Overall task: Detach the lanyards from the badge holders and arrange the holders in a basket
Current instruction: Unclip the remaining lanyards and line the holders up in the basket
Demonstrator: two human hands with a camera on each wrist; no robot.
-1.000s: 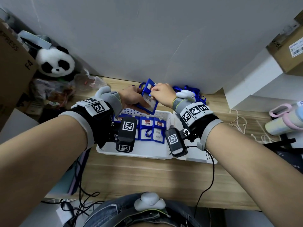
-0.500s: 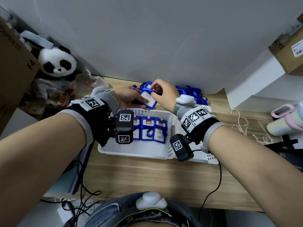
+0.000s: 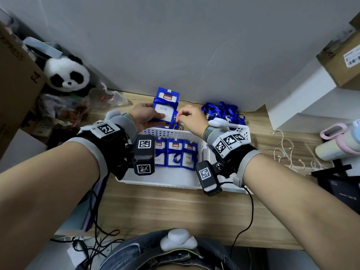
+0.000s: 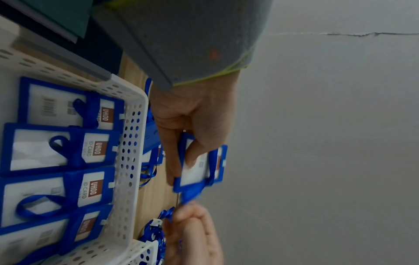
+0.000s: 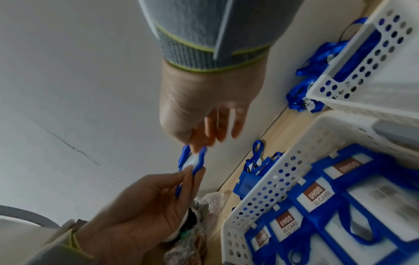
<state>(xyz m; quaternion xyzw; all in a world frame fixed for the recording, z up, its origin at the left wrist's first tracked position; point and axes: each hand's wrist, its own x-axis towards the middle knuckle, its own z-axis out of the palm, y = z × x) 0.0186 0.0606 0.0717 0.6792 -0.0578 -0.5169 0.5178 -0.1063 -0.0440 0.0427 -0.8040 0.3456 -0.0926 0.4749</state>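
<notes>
mid-frame, the left hand [image 3: 145, 118] grips a badge holder [image 3: 165, 108] by its edges; the right hand [image 3: 191, 118] pinches its lanyard [image 4: 192, 192]. unclipping is underway; next, probably pulling it free, then the basket [image 3: 165, 181].

The white basket [image 3: 171, 133] holds a row of badge holders [image 3: 175, 154] against its far wall; its near floor is bare. Behind the basket, a lanyard pile [image 3: 222, 112] and the wall [image 3: 194, 45] limit access.
</notes>
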